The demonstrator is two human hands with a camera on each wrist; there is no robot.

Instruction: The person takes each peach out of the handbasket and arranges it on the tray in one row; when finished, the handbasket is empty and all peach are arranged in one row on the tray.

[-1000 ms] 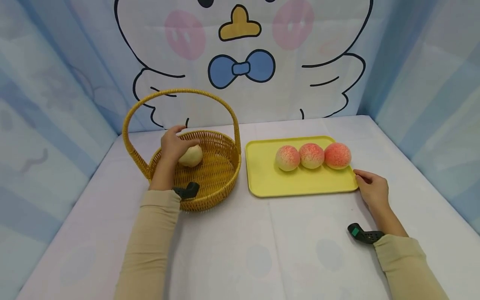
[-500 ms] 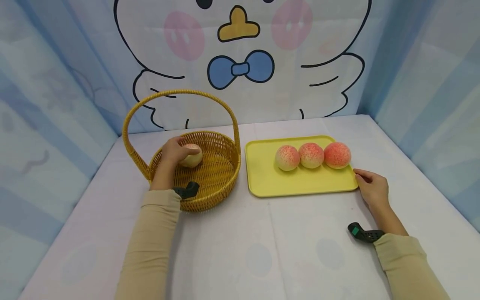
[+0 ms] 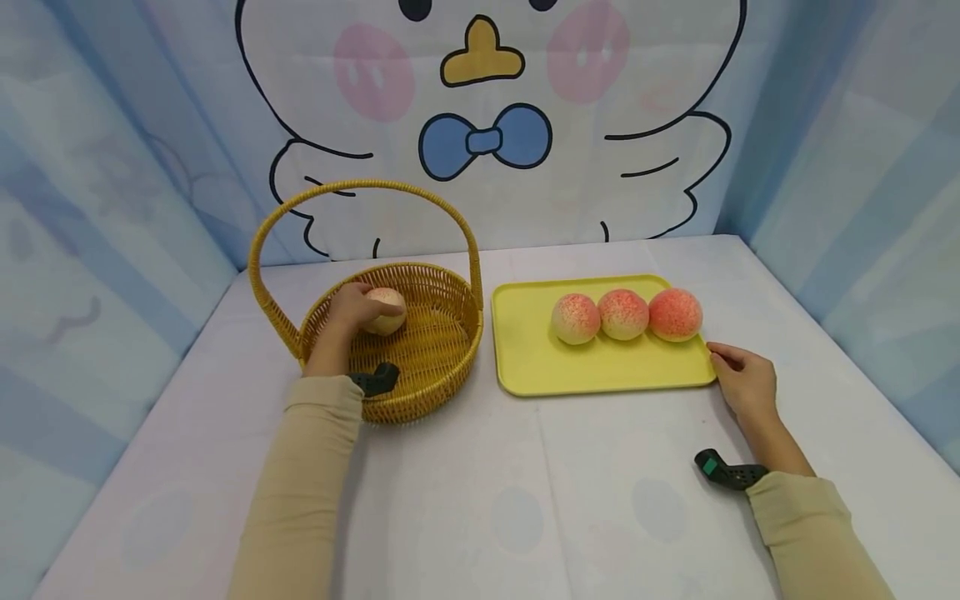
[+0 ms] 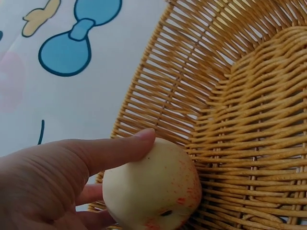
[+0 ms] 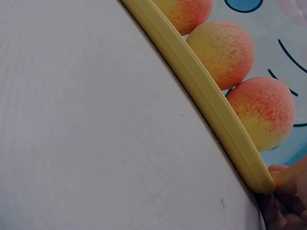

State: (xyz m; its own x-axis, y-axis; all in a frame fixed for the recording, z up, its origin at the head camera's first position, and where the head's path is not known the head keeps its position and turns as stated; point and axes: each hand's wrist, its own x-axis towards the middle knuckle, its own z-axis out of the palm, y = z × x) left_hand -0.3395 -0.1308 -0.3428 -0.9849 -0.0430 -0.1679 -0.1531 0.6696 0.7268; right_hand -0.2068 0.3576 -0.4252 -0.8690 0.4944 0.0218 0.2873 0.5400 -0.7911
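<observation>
Inside the woven basket (image 3: 438, 367) at the left, my left hand (image 3: 349, 312) grips a pale peach (image 3: 389, 317) with red speckles. The left wrist view shows the thumb lying over the top of that peach (image 4: 153, 187), while the other fingers are partly hidden behind it. Over on the right, my right hand (image 3: 750, 385) pinches the near right corner of the yellow tray (image 3: 525, 354). Three peaches, a left one (image 3: 575, 319), a middle one (image 3: 624, 315) and a right one (image 3: 676, 315), sit in a row on this tray.
The basket's tall arched handle (image 3: 363, 183) rises above the left hand. A white cloth (image 3: 525, 500) covers the table. Behind it hangs a printed curtain (image 3: 480, 208) with a cartoon figure. Black wrist devices sit at both wrists.
My left hand has lowered onto the peach in the basket, and its thumb and fingers have closed round it. The right hand has stayed at the tray's corner.
</observation>
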